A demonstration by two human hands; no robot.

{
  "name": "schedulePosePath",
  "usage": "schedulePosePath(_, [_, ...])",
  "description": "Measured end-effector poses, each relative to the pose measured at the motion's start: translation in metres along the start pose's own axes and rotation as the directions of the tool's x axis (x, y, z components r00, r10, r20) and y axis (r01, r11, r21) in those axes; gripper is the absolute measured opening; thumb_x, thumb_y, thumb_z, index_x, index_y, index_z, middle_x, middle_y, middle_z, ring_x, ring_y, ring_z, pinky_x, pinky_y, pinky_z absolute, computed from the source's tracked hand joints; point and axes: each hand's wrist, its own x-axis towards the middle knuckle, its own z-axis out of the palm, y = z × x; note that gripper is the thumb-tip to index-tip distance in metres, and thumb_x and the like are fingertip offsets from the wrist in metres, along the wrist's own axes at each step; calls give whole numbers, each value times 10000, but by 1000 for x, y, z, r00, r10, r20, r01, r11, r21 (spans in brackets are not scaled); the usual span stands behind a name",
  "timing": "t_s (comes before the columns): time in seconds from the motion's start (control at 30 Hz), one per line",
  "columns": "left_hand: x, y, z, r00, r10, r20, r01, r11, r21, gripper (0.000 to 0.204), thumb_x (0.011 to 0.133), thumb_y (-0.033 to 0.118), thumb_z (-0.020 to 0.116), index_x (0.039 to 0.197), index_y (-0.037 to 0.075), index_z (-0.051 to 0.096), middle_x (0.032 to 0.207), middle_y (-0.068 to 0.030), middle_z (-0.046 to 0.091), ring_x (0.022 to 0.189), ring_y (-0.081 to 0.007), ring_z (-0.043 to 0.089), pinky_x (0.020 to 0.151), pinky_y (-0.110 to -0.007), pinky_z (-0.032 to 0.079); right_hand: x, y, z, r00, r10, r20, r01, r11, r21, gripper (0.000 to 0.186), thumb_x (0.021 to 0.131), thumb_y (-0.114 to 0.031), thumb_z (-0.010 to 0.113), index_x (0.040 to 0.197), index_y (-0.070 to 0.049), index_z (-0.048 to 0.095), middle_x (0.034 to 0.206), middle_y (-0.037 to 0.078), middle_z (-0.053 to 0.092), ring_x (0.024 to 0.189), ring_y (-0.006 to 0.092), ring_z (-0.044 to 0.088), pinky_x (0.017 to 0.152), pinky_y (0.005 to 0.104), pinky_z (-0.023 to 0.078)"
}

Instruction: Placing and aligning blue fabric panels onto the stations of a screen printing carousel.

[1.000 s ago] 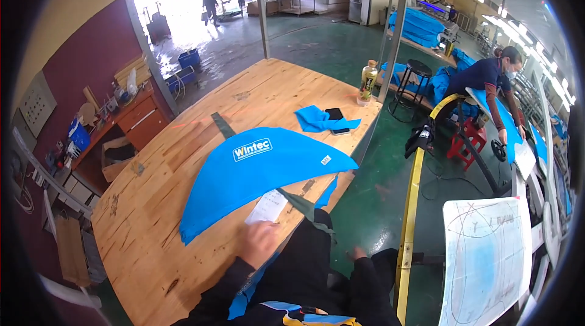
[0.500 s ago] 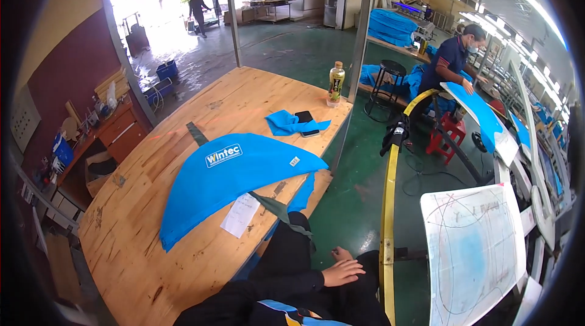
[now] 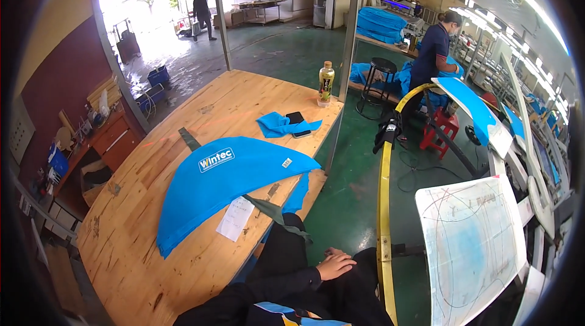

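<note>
The person's head is turning more to the right than a moment ago, so the wooden table [image 3: 134, 247] is sliding over to the left of the view. A second ago one hand was touching the white paper slip [image 3: 235, 218]. Now no hand is touching it, so nothing on the table is being worked on.

The right hand [image 3: 335, 263] is lying on the dark trousers near the person. Its fingers are loose and a bit spread, and it is holding nothing. The left hand is not showing.

The paper slip is lying flat on the table, at the near edge of the big blue cloth [image 3: 213, 186]. The cloth is lying in the middle of the table. It is looking like a wide curved wing with a pointed tip at the near left, and it is showing a white mark on top. A dark strap [image 3: 189, 139] is peeking out from under its far side.

Farther away, a small blue cloth [image 3: 274, 124] is lying with a phone [image 3: 297, 120] on it, and a bottle [image 3: 326, 82] is standing at the far right corner. To the right, a yellow curved bar [image 3: 383, 204] is rising from the floor.
</note>
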Motion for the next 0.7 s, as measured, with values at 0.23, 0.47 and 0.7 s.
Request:
schedulePosePath(0.23, [1,-21,12,925,-95,-368,114,993,30,558,920,303,543,1397,69,372,1387,-179,392,1287,-364,388,1032,-470,342,-22,-23,-14,896,-72,-437,199,947,252,422,904,-343,575,1264,-125,549,1215,130,613,1031,326,617,844,409,492])
schedulePosePath(0.47, [9,-56,25,854,-436,-284,345,883,-319,647,887,343,563,1394,4,346,1371,-256,387,1273,-405,383,1055,-451,341,-204,-213,-142,523,-4,-852,819,280,501,328,1000,-261,445,1213,-20,513,1187,139,605,1089,225,591,950,365,440])
schedulePosePath(0.7, [12,-65,46,921,-355,-162,319,924,-213,635,903,374,548,1393,18,355,1408,-250,331,1281,-405,380,1065,-437,338,-426,-375,-162,-65,-742,-667,513,-598,615,729,962,-537,396,1351,77,335,1288,303,491,1253,415,457,1068,505,336])
